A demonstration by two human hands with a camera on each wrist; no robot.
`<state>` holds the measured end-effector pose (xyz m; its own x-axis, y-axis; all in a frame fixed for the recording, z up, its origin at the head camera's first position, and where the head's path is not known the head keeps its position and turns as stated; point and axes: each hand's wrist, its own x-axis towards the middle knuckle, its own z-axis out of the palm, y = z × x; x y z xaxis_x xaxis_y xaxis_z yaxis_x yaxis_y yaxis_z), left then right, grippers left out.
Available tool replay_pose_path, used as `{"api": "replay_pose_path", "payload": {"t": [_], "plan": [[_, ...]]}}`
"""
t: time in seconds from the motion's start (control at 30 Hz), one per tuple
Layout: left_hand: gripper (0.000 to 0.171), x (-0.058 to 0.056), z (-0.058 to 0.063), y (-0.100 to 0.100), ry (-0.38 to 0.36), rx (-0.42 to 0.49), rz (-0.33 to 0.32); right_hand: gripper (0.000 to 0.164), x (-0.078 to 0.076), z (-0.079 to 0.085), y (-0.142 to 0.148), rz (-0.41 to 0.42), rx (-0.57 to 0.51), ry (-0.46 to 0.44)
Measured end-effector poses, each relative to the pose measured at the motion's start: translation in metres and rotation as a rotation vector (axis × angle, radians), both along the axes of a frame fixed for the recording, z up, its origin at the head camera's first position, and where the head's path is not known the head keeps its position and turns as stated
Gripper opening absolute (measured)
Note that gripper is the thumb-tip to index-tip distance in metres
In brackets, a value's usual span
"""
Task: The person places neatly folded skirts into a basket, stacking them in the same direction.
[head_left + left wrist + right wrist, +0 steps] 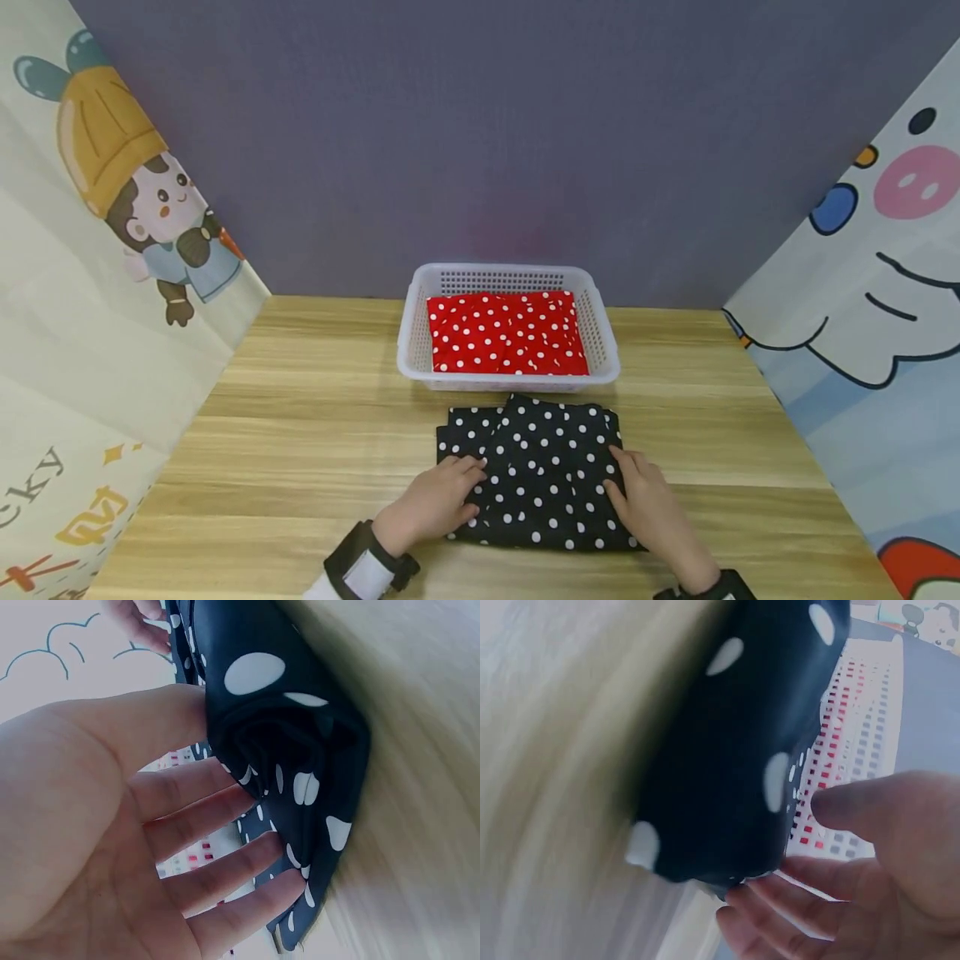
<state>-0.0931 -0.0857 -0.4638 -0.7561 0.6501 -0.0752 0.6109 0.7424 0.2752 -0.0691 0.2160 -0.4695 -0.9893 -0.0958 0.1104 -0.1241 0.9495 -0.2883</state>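
A folded black cloth with white polka dots (543,475) lies on the table in front of the basket. At its left edge, my left hand (438,498) touches the fabric with thumb and fingertips. The left wrist view shows those fingers fairly straight against the rolled, layered side of the cloth (255,671). My right hand (651,507) rests at the opposite edge, thumb and forefinger on top. In the right wrist view its fingers (810,896) reach loosely along the cloth's rounded end (720,780).
Just behind the black cloth stands a white plastic basket (600,337) with perforated walls. Inside it lies a folded red cloth with white dots (506,333). The wooden table (315,450) meets a grey back panel (480,142), with cartoon-printed sheets (90,358) on both sides.
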Motion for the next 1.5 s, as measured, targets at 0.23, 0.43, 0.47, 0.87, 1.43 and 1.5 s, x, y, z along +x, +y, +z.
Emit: {"api": "replay_pose_path", "payload": {"t": [0.23,0.43,0.47,0.87,1.43,1.5], "plan": [[0.039,-0.001,-0.001,-0.015,0.022,0.042,0.036,0.048,-0.005,-0.002,-0.014,0.024,-0.006,-0.006],[0.040,-0.004,-0.001,-0.022,-0.004,0.048,0.069,0.048,-0.008,-0.007,-0.024,0.050,-0.024,0.026],[0.040,-0.004,-0.001,-0.022,-0.006,0.052,0.072,0.048,-0.009,-0.007,-0.024,0.054,-0.028,0.036],[0.039,-0.002,0.000,-0.031,-0.006,0.088,0.134,0.048,-0.017,-0.007,-0.038,0.043,-0.035,-0.017],[0.039,-0.012,0.002,-0.026,0.020,0.121,0.414,0.047,-0.030,0.001,-0.042,-0.005,-0.123,-0.070],[0.041,-0.015,0.002,-0.023,0.028,0.115,0.498,0.048,-0.035,0.003,-0.040,-0.042,-0.133,-0.090]]}}
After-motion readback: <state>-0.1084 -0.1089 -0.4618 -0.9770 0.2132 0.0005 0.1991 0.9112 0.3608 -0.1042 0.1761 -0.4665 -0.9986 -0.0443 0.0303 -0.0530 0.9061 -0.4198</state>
